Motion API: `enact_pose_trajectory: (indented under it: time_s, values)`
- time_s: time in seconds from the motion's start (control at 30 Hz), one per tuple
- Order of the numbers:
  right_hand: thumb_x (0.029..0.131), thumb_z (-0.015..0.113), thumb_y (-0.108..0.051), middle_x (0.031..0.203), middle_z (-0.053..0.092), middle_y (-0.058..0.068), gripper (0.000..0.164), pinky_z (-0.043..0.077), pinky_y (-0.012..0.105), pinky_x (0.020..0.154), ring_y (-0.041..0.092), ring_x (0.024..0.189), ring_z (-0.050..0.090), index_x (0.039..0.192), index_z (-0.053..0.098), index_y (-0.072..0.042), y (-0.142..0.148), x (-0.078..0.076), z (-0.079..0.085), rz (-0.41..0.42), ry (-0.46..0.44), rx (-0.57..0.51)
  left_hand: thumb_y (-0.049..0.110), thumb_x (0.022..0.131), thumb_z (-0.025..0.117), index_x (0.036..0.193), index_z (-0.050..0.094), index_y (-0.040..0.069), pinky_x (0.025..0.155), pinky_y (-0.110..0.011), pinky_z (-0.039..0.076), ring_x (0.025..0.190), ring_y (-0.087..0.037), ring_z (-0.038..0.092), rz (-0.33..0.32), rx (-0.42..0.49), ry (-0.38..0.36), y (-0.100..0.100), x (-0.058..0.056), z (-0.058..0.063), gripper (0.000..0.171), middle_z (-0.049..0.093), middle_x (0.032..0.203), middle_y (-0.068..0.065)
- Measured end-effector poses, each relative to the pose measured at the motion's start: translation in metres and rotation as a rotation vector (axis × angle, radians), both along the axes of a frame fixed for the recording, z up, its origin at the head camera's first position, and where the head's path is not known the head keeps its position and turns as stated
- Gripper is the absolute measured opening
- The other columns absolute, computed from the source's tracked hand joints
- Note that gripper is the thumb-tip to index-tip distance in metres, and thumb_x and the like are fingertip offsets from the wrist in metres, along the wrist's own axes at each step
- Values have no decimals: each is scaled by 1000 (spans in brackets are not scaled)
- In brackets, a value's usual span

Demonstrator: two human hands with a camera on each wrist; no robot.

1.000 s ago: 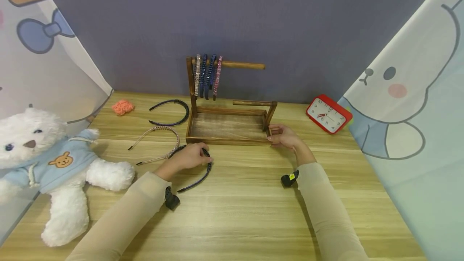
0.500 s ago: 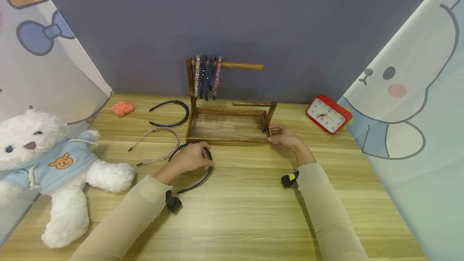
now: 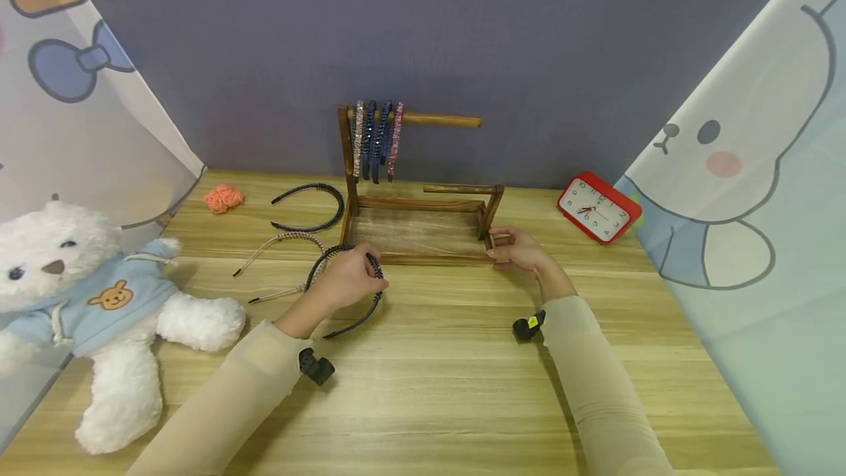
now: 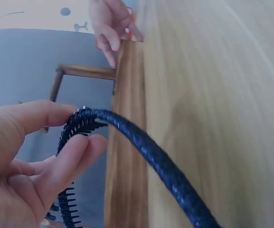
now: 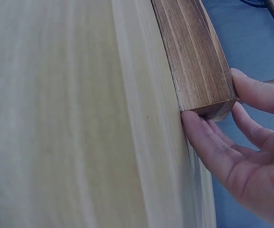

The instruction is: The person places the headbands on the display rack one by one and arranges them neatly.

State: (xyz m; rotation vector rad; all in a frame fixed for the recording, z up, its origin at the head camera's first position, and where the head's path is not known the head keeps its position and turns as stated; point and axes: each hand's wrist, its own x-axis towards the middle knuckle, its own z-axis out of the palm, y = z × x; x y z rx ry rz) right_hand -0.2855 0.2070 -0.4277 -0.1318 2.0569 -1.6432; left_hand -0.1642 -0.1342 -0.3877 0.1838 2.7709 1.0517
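Beige sleeves (image 3: pixel 225 402) are reaching in over the wooden table (image 3: pixel 423 395). A white bear (image 3: pixel 112 307) in a blue top is lying at the left side. The left hand (image 3: pixel 346 281) is pinching a dark headband (image 4: pixel 149 150) between thumb and fingers, its teeth showing on the inside; the band is standing in front of the rack (image 3: pixel 429 258), near its left end. A pale headband (image 3: pixel 300 235) is lying just beyond that wrist. The right hand (image 3: pixel 522 250), its fingers bent, is gripping the right end of the rack's tray. Farther off, a second dark headband (image 3: pixel 341 204) is lying left of the rack, an orange bundle (image 3: pixel 223 198) is sitting beyond the bear, and a red clock (image 3: pixel 598 208) is leaning at the right. Four glittering headbands (image 3: pixel 396 139) are hanging on the rack's upper bar (image 3: pixel 443 120), before the grey wall (image 3: pixel 562 57).
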Motion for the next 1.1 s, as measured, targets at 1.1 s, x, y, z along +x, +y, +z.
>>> enact_pose_trajectory:
  time_s: [1.1]
  values:
    - [95,59,4,146,24,32,63,51,48,89,35,114,51,149,27,3,0,0,1,11,-13,-10,11,88,72,140,45,5,68,-35,50,88,-23,63,-102,409,26,-10,4,48,59,50,103,-12]
